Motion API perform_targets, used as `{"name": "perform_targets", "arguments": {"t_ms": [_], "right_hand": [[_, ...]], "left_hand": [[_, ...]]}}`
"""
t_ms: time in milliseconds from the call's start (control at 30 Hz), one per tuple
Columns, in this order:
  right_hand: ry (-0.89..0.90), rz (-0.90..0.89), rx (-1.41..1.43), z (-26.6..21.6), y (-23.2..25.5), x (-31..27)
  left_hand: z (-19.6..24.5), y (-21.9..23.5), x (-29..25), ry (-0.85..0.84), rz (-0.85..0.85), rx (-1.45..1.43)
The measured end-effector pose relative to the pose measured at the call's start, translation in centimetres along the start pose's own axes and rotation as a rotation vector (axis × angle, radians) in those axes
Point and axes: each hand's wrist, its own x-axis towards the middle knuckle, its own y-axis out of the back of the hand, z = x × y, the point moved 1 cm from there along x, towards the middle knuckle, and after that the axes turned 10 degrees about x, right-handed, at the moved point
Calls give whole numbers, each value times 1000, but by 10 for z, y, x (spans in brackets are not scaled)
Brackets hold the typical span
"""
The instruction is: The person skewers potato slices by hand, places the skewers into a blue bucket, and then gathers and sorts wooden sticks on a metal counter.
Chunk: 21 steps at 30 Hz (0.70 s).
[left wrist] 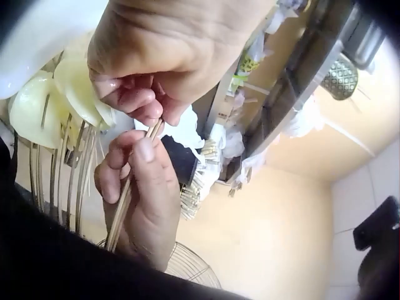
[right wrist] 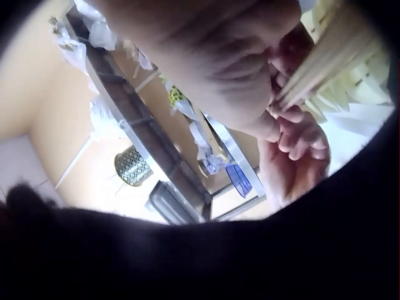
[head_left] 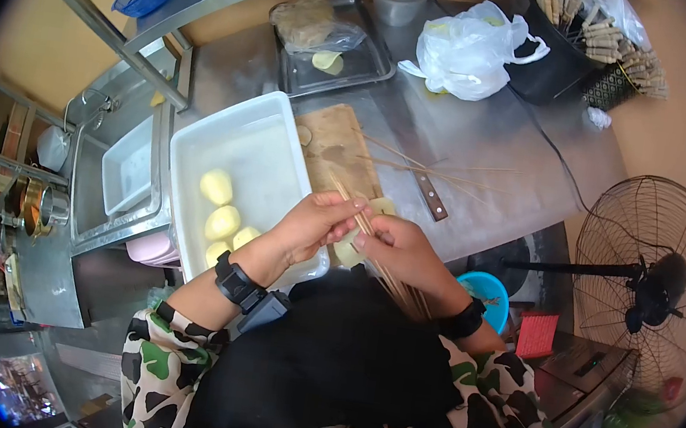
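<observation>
A bundle of thin wooden skewers (head_left: pixel 390 283) runs between both hands in front of the black apron. My left hand (head_left: pixel 311 223) pinches the skewers near their far end, thumb against fingertips. Lower down, my right hand (head_left: pixel 411 256) grips the same bundle, its thumb laid along the sticks in the left wrist view. Pale yellow slices (left wrist: pixel 37 112), threaded on several sticks, show beside the hands in the left wrist view. Left of the hands stands a white tub (head_left: pixel 188 142) with several peeled potatoes (head_left: pixel 222 222) in it.
Ahead lie a wooden cutting board (head_left: pixel 327 134), a knife (head_left: pixel 432 198) and loose skewers. Farther back are a dark tray (head_left: pixel 292 77) and a white plastic bag (head_left: pixel 464 52). A fan (head_left: pixel 659 282) and a blue basin (head_left: pixel 484 291) stand to the right, a sink (head_left: pixel 85 197) to the left.
</observation>
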Motion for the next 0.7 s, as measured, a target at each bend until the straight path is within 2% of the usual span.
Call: {"name": "perform_targets", "arguments": {"t_ms": [100, 200, 233, 333, 433, 533, 633, 700], "right_hand": [[39, 259, 201, 27, 23, -6], [162, 430, -366, 81, 60, -21], [-134, 278, -208, 71, 65, -32], [-592, -30, 487, 81, 68, -65], [-525, -163, 692, 66, 59, -81], [-496, -234, 757, 48, 46, -88], [-455, -296, 1134, 62, 28, -107], [-394, -234, 1217, 59, 12, -127]], "left_hand": [[-10, 2, 4, 37, -3, -77], [-16, 0, 4, 27, -27, -148], [-16, -1, 3, 15, -22, -173], [-14, -7, 4, -24, -22, -216], [-20, -9, 9, -39, -48, -257], [-20, -15, 12, -80, -112, -272], [-10, -28, 8, -121, -208, -234], [-5, -40, 3, -152, -306, -202]]}}
